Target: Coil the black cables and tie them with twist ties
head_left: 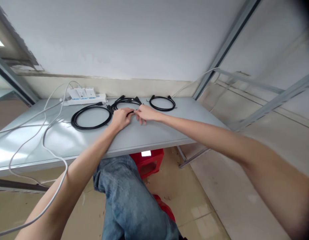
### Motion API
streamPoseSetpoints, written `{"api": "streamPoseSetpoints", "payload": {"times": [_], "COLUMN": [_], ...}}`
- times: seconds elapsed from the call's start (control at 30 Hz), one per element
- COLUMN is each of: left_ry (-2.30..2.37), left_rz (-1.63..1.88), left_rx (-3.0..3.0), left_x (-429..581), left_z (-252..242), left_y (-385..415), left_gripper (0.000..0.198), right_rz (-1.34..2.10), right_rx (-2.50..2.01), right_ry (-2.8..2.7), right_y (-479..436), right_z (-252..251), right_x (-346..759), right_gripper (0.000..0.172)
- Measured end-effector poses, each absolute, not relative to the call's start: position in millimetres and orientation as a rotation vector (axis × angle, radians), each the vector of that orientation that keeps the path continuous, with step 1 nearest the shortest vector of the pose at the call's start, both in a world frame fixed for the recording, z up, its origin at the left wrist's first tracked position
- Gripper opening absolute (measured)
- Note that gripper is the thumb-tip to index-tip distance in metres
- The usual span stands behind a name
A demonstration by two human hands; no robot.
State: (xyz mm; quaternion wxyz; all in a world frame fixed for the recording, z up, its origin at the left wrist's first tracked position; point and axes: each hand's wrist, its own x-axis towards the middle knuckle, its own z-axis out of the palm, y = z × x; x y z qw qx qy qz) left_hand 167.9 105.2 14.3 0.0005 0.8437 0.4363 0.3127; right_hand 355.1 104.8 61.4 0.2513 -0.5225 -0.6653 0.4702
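Note:
Three black cables lie coiled on the grey shelf table: a left coil [74, 120], a middle coil [114, 106] and a right coil [162, 109]. My left hand [121, 118] rests at the near side of the middle coil, its fingers closed on a short stretch of black cable. Close beside it, my right hand [145, 113] pinches the same stretch with thumb and finger. Only a small dark piece shows between the two hands; the rest is hidden by the fingers. The right coil lies just beyond my right hand.
A white power strip [101, 99] with plugged-in white adapters stands by the wall. White cords [65, 166] hang over the table's left side and across my left forearm. A red stool [158, 160] with a bright rectangular object [146, 153] is below. Metal posts [214, 63] frame the table.

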Motion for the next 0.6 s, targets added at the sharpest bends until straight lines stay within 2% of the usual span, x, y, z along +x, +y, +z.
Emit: {"api": "streamPoseSetpoints", "payload": {"times": [0.17,0.3,0.47,0.6], "left_ry": [1.354,1.355,1.406,1.372], "left_rz": [1.065,1.079,1.007,0.907], "left_rx": [2.645,2.667,2.697,2.770], "left_x": [168,166,165,166], "left_z": [10,9,9,9], "left_y": [108,109,110,109], "left_gripper": [0.037,0.037,0.037,0.037], "right_rz": [1.724,1.842,1.590,1.035], "right_rx": [-1.357,-1.179,-1.269,-1.471], "right_ry": [-1.118,-0.924,-1.237,-1.890], "right_y": [81,76,83,89], "right_z": [64,53,50,58], "right_x": [352,343,347,352], "right_gripper": [0.031,0.028,0.023,0.017]}}
